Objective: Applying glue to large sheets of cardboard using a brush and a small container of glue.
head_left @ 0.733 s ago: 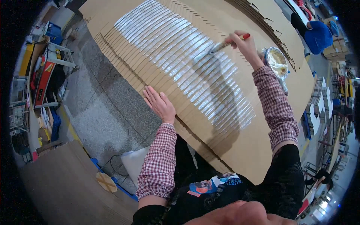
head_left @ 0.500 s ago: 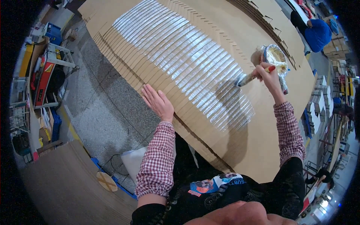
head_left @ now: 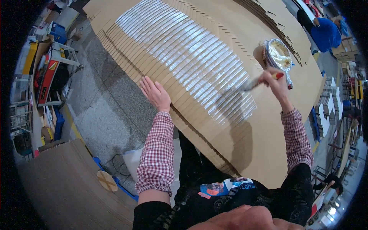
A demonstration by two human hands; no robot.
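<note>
A person in a red and white checked shirt is leaning over a big stack of brown cardboard sheets. The sheets are lying fanned out like steps, one edge after another, and they are filling the middle and top of the frame. A wide band across them is shining wet and silvery, like glue, running from the upper middle down toward the right.

The right hand, at the right of the frame, is gripping a paintbrush with a red handle end. The fingers are wrapped tight around the handle. The brush tip is pointing left and is touching the cardboard at the lower right end of the shiny band.

Just above that hand, a round bowl is sitting on the cardboard. It is looking shiny, as if wrapped in clear plastic, with pale yellowish stuff inside.

The left hand, in the middle left, is lying flat and open on the stepped edge of the stack, fingers spread, holding nothing.

Left of the stack, the floor is looking grey and speckled like stone. At the lower left, a flat brown board is lying with a small round wooden piece beside it. At the upper right corner, a person in blue is bending over.
</note>
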